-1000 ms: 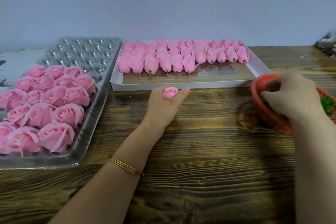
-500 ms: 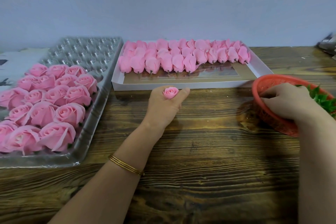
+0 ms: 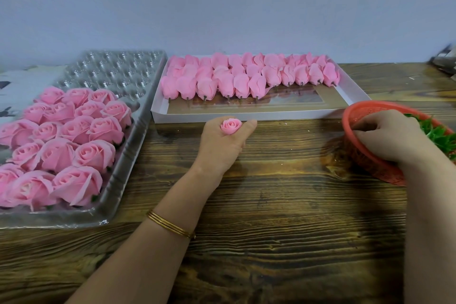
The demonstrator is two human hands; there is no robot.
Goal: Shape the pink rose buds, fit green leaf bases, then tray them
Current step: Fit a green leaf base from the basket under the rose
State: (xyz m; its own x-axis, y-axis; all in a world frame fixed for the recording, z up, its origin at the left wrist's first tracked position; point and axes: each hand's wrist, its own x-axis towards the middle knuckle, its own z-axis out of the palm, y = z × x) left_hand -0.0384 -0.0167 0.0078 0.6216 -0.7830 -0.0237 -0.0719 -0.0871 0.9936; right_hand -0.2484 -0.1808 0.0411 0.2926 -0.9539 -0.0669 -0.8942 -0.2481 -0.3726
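Left hand (image 3: 222,146) sits pretty much dead centre on the wooden table (image 3: 283,205), fingers curled into a loose fist around one pink rose bud (image 3: 231,126), which pokes up out of the top of the fist with its spiral facing the camera. There are thin gold bangles (image 3: 170,227) on that wrist. Over at 3 o'clock the right hand (image 3: 387,136) is down inside the red basket (image 3: 365,163), knuckles up and fingers bent in among the green leaf bases (image 3: 441,136). The fingertips are hidden, so I honestly can't tell if it has hold of one. At 12 o'clock there's a shallow white box (image 3: 271,116) with the unshaped buds (image 3: 246,76) lying in overlapping rows along its far side, little stems pointing toward the person. At 9 o'clock, the clear plastic tray (image 3: 113,69) has finished roses (image 3: 74,136) packed into its near cells, and the far cells show bare plastic.
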